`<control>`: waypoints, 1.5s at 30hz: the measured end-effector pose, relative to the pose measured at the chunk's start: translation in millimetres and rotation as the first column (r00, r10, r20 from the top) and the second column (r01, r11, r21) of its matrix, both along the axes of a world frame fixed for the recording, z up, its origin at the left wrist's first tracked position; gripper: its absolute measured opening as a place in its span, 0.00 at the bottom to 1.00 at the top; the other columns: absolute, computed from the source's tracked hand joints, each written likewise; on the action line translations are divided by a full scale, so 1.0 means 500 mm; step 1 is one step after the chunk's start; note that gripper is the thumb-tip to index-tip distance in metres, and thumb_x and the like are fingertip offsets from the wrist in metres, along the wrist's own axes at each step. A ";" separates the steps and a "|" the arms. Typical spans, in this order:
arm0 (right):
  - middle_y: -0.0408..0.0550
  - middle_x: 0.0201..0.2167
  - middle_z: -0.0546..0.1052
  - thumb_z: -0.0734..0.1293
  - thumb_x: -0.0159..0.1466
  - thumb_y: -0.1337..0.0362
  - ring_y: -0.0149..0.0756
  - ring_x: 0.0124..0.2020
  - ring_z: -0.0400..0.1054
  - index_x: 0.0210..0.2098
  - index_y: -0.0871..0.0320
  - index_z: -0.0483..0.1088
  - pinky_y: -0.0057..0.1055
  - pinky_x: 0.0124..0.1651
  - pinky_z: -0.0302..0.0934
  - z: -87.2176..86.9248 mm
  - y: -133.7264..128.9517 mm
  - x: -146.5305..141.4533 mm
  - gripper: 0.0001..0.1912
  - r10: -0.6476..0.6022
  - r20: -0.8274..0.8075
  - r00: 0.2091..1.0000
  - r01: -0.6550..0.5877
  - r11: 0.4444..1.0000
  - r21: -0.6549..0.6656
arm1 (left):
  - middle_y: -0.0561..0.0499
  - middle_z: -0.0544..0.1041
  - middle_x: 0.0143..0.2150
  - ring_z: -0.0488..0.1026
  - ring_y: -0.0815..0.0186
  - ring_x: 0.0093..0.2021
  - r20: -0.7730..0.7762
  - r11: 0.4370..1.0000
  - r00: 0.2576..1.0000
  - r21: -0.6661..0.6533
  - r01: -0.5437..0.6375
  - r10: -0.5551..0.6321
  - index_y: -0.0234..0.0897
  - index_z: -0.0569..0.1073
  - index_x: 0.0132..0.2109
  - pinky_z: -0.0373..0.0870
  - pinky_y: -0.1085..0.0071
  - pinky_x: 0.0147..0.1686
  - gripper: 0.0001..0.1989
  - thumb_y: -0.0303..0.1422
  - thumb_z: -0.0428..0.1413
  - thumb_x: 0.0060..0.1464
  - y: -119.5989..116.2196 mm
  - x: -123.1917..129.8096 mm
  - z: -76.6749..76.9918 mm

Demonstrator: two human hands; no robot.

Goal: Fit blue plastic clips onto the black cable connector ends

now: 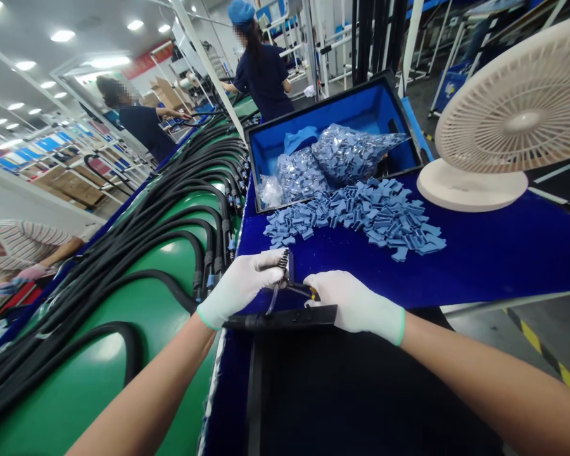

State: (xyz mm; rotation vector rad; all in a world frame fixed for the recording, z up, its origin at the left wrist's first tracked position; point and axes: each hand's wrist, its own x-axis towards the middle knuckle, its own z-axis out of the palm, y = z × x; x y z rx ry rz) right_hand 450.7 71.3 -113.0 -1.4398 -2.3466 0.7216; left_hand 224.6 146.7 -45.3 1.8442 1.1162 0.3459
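My left hand (249,282), in a white glove, is closed with thumb and fingers pinching a small black ridged part (284,259) against a grey block (291,266) at the table's edge. A clear thin tube (273,299) runs down from that pinch. Just to the right, my gloved right hand (354,299) is closed around a thin black piece with a yellow end (313,293), whose kind I cannot make out. Its dark length reaches toward my left fingers. Below both hands lies a black bar (308,318), joined to a black hose end at the left.
Loose blue clips (361,215) are heaped on the blue table (494,253), before a black-rimmed blue bin (325,120) holding bagged clips (346,152). A fan (475,187) stands right. Black hoses (166,183) cover the green conveyor (171,335) at left. Several people work beyond.
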 end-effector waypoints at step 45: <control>0.47 0.45 0.77 0.72 0.46 0.76 0.42 0.41 0.73 0.63 0.55 0.65 0.34 0.41 0.69 -0.004 -0.066 -0.024 0.45 -0.403 -0.796 0.452 -0.050 0.879 -0.473 | 0.46 0.76 0.44 0.73 0.56 0.45 0.011 0.939 0.973 0.264 0.220 -0.231 0.46 0.80 0.56 0.70 0.60 0.48 0.16 0.34 0.60 0.62 -0.114 0.032 -0.047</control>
